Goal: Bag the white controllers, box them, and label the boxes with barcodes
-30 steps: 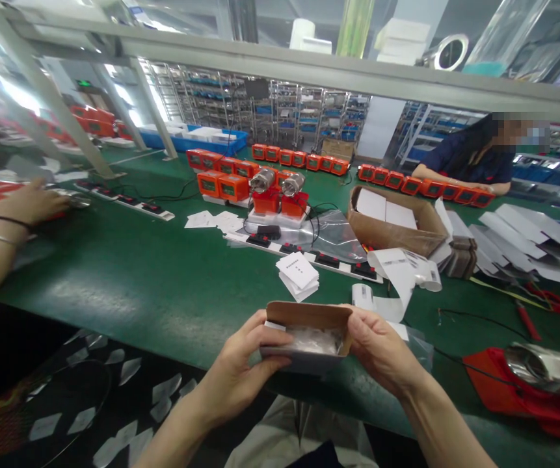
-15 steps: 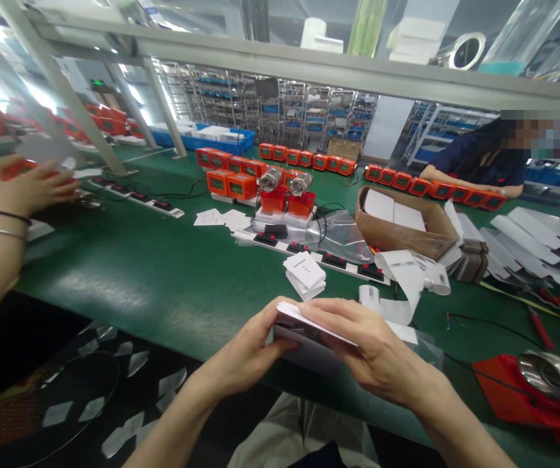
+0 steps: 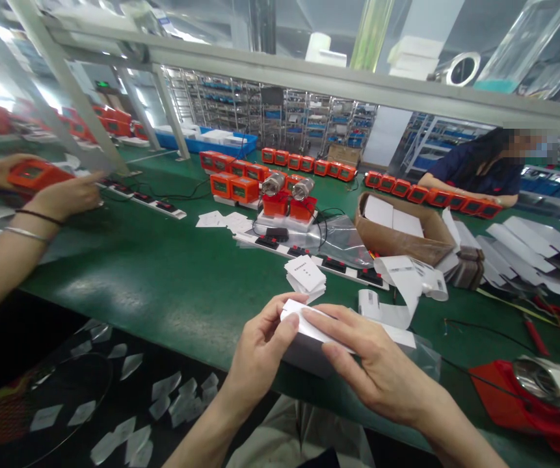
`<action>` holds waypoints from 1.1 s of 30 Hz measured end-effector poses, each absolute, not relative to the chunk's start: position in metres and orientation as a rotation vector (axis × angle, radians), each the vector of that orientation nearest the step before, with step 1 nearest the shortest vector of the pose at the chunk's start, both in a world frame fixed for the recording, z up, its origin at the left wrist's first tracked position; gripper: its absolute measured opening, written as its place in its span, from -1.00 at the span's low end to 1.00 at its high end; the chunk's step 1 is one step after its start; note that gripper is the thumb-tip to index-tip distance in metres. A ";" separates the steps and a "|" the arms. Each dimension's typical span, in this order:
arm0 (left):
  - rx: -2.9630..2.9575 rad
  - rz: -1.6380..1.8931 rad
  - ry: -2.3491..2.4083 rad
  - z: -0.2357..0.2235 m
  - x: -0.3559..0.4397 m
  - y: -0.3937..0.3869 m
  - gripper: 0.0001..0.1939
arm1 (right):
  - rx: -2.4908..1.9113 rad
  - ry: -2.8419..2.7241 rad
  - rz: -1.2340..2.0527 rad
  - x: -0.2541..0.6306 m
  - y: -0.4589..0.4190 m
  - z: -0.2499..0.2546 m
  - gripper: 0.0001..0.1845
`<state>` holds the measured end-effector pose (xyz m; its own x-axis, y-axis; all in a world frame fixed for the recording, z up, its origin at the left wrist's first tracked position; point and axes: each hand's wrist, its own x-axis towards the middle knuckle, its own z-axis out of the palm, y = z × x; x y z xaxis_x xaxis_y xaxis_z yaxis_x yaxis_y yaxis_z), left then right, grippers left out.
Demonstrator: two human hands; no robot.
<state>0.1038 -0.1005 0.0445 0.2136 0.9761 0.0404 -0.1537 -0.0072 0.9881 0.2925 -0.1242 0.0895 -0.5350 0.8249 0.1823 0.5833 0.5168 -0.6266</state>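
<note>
Near the table's front edge, a small white cardboard box [image 3: 306,354] is between my two hands, its front side in shadow. My left hand [image 3: 260,344] grips its left end, with the thumb pressed on the top flap. Fingers of my right hand [image 3: 365,351] lie along the flap while that thumb bears on the front side, so this hand is closed on the box too. The flap lies down over the top. Just behind the box is a stack of printed white papers [image 3: 305,274]. What the box holds is hidden.
On the left, a co-worker's hands [image 3: 60,195] handle an orange device [image 3: 36,174]. A power strip [image 3: 299,252], cardboard carton [image 3: 406,224] and label roll [image 3: 370,305] lie beyond my hands. A red-and-metal device [image 3: 518,396] sits right. Another person [image 3: 475,162] leans at the far side.
The box's raised top flap has gone down flat, and my left thumb has come up onto it. At left, the co-worker's hands have shifted, showing more of the orange device.
</note>
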 end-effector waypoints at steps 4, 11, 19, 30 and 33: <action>1.027 1.225 0.778 0.044 0.106 -0.102 -0.75 | -1.163 -2.118 0.851 0.288 -0.123 0.092 -0.53; 1.299 1.229 0.877 0.045 0.106 -0.100 -0.77 | -1.185 -1.970 0.885 0.281 -0.122 0.091 -0.58; 1.544 1.224 0.778 0.041 0.098 -0.095 -0.85 | -1.190 -2.183 0.589 0.282 -0.124 0.085 -0.59; 1.655 1.279 0.681 0.017 0.087 -0.085 -0.74 | -1.168 -2.468 -0.110 0.283 -0.129 0.068 -0.54; 1.681 1.294 0.684 0.014 0.084 -0.081 -0.74 | -1.193 -2.474 -0.287 0.280 -0.131 0.060 -0.50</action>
<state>0.0840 -0.0809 0.0140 0.3049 0.8322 0.4630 -0.0862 -0.4601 0.8837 0.2798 -0.1313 0.0602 -0.5689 0.7079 0.4186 0.7849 0.6193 0.0194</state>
